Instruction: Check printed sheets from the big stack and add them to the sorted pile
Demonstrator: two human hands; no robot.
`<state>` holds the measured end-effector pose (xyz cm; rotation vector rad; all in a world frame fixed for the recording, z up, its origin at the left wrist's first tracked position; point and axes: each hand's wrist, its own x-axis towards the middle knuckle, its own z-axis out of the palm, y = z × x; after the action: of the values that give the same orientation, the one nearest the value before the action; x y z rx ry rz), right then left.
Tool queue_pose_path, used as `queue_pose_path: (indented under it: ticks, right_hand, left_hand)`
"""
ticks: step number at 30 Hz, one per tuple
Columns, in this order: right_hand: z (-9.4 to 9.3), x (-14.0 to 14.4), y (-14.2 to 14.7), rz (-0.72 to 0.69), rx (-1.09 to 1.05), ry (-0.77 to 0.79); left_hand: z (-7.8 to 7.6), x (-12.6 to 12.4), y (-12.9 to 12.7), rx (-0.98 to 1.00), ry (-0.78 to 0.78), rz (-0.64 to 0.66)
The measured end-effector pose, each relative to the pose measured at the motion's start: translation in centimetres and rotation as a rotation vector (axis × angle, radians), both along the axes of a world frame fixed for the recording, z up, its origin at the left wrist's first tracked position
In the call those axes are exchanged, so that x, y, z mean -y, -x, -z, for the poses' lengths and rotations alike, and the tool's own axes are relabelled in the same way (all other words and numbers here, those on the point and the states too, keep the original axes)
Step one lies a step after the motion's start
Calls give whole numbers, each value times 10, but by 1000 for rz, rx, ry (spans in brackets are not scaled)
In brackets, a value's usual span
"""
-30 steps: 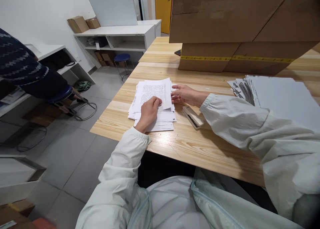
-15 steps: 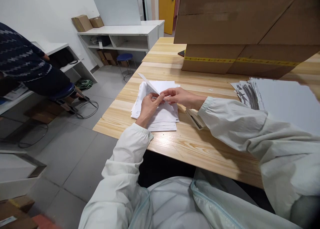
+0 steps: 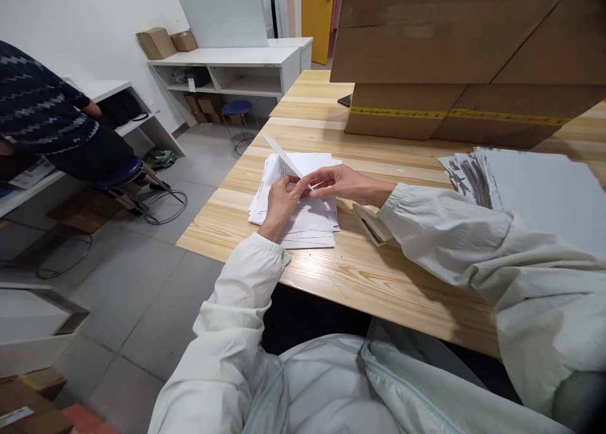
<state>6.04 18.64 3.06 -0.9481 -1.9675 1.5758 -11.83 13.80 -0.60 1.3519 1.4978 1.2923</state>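
A loose pile of printed white sheets (image 3: 307, 222) lies near the front left corner of the wooden table (image 3: 379, 276). Above it, one printed sheet (image 3: 284, 159) is raised on edge and bent. My left hand (image 3: 280, 204) pinches its near edge with fingers and thumb. My right hand (image 3: 338, 183) comes in from the right and pinches the same edge, fingertips meeting the left hand's. Both sleeves are pale green.
Large cardboard boxes (image 3: 454, 62) stand at the back of the table. A second stack of sheets (image 3: 525, 188) lies at the right. A small flat object (image 3: 374, 222) sits beneath my right wrist. A person in a dark patterned sweater (image 3: 42, 118) bends at the left, near a blue stool (image 3: 237, 109) and white shelves.
A second ago the top sheet lay flat under my left hand, with my right hand open beside it. Both hands have since lifted it on edge and pinched it; little change over the last half second.
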Motion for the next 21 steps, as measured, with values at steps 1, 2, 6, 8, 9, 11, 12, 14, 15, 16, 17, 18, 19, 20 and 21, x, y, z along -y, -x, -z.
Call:
queue_pose_path:
  ticks: [1,2,6,8,9,11,12,14,15,16,17,18,19,20,21]
  right_hand:
    - [0,0,0,-6,0,6]
    - [-1,0,0,-10,-3,16]
    - [0,-2,-2,-30,-7,57]
    - [2,-4,-4,-39,0,62]
    - [3,-5,-5,-42,4,63]
    - [5,-7,-6,-54,3,73]
    - [6,-9,-7,-60,-1,81]
    - [8,-11,-8,-71,-13,97]
    - [9,-12,-8,-73,-19,101]
    - [10,-12,-8,-73,-23,104]
    - [10,-13,-8,-72,-26,107]
    - [10,-13,-8,-69,-28,112]
    - [11,-13,-8,-65,-29,118]
    - [11,-13,-8,-60,-32,126]
    - [11,-12,-8,-55,-36,134]
  left_hand:
    - [1,-1,1,-3,-4,3]
    - [3,-2,1,-7,-9,5]
    - [6,-4,2,4,-9,9]
    - [6,-4,2,37,-3,19]
    - [6,-4,1,53,-2,26]
    - [6,-4,1,72,-8,31]
    - [6,-4,0,76,-11,31]
    - [5,-3,0,78,-14,30]
    - [4,-2,0,79,-11,28]
    - [3,-2,0,76,-7,26]
    - [3,-1,0,70,-3,22]
    - [2,0,0,66,0,17]
    - [2,0,0,65,2,15]
    - [2,0,0,67,1,16]
    - [2,0,0,74,-1,21]
